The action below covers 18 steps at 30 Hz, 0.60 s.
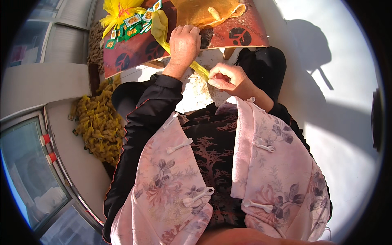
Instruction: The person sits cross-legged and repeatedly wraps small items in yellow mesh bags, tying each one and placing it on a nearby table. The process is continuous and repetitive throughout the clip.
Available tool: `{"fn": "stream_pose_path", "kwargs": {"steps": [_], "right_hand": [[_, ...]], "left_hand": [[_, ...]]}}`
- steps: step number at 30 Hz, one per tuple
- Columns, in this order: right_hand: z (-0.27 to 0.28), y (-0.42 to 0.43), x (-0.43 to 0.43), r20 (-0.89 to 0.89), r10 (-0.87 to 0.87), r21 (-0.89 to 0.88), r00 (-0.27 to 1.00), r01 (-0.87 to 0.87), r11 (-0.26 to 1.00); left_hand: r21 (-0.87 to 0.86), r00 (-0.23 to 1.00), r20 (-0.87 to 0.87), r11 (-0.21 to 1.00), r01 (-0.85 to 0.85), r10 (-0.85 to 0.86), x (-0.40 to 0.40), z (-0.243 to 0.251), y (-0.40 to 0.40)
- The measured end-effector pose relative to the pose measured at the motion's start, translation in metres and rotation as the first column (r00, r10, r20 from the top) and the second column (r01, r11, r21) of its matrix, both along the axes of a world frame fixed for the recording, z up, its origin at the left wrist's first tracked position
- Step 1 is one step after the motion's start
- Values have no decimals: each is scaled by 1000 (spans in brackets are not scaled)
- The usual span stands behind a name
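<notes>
A strip of yellow mesh netting (160, 27) runs from the red printed board (214, 43), under my left wrist and over the near edge. My right hand (228, 78) pinches its lower end between thumb and fingers, just above my lap. Resting on the board, my left hand (185, 43) has its fingers curled and its palm hidden. Its fingertips are by an orange mesh bag (196, 12), which lies flat with a tan, peanut-shaped piece (214, 13) on or in it. Several green-and-white picture labels (133, 26) are heaped left of the netting.
A yellow net bundle (122, 12) tied with red string sits at the board's far left. On the floor to the left lies a heap of filled yellow net bags (98, 128). Loose tan pieces (96, 43) are piled behind. Debris (200, 85) litters the floor below.
</notes>
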State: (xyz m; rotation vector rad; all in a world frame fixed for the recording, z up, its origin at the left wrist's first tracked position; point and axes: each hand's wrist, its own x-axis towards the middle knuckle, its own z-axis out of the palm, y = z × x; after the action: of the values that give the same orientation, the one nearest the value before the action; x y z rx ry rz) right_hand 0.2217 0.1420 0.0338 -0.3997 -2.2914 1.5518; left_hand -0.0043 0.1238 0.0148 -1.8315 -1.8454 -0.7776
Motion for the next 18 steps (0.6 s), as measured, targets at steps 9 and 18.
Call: {"fn": "stream_pose_path", "kwargs": {"steps": [9,18], "right_hand": [[-15,52,-21,-80,-440,180,894,448,876],[-12,70,-53,-332,-462,564,823,565,601]], "left_hand": [[39,996,37,996,-82,81,-10,9,-6],[214,207,948,966,144,-241,4,26,-8]]}}
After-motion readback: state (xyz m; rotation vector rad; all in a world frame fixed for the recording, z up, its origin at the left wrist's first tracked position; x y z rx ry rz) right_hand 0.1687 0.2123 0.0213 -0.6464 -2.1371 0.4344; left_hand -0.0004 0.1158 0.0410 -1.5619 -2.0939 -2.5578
